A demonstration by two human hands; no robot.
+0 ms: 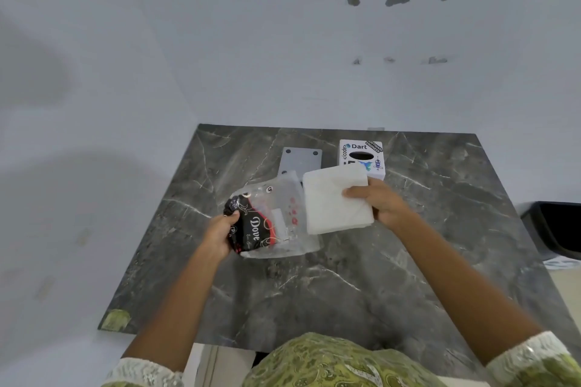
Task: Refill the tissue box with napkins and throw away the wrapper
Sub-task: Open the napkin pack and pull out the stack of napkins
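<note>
"Dove" wrapper [251, 229], "Dart" tissue box [361, 155]

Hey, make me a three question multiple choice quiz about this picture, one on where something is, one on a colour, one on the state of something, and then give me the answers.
1. Where does the tissue box stand?
A. at the far side of the table
B. on the floor
C. in the left hand

2. What colour is the napkin stack?
A. green
B. white
C. red

3. What state is the wrapper in?
A. sealed and full
B. lying in the bin
C. opened, held by the left hand

Answers:
1 A: it stands on the marble table beyond both hands.
2 B: the stack gripped by the right hand is plain white.
3 C: the left hand grips its printed end and the stack is outside it.
</note>
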